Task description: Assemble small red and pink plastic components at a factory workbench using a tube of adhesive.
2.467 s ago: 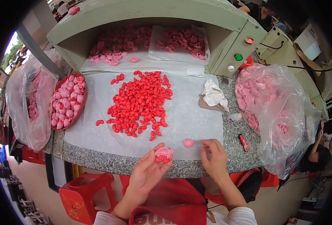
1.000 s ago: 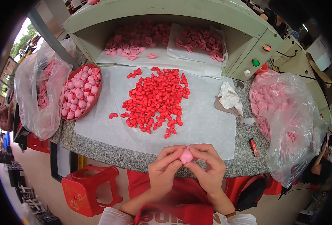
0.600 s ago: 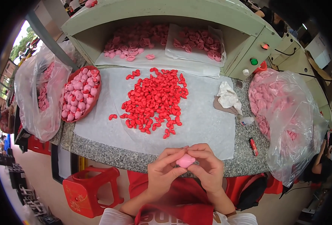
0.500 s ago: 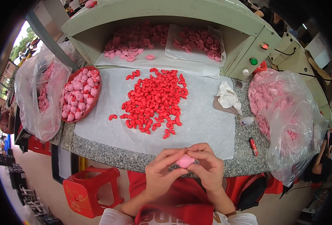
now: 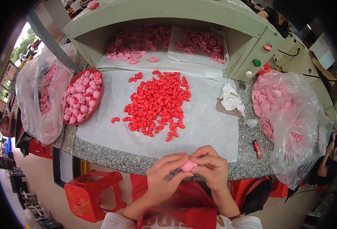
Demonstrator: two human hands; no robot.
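A small round pink piece [image 5: 188, 165], soft-looking and smooth, is pinched between both hands near the front edge of the bench. My left hand [image 5: 164, 172] grips its left side with thumb and fingers. My right hand [image 5: 212, 169] grips the other side, its thumb and fingertips meeting at the top of the piece. Beyond my hands, a heap of small red, bean-like curved pieces [image 5: 155, 101] lies on a white paper sheet [image 5: 103, 131]. A red basket [image 5: 100, 91] at the left holds pink balls with red parts on them [image 5: 79, 100].
A pale green box-shaped machine [image 5: 168, 13] with an open bay stands behind, holding pink cup-like pieces [image 5: 201, 44]. Clear bags of pink pieces sit at left [image 5: 42, 95] and right [image 5: 290, 114]. A crumpled white cloth [image 5: 231, 97] and a red tube [image 5: 257, 149] lie right. A red stool [image 5: 88, 194] stands below.
Both hands stay on the pink piece in nearly the same place. The fingers have shifted slightly around its top. The heap and basket look unchanged.
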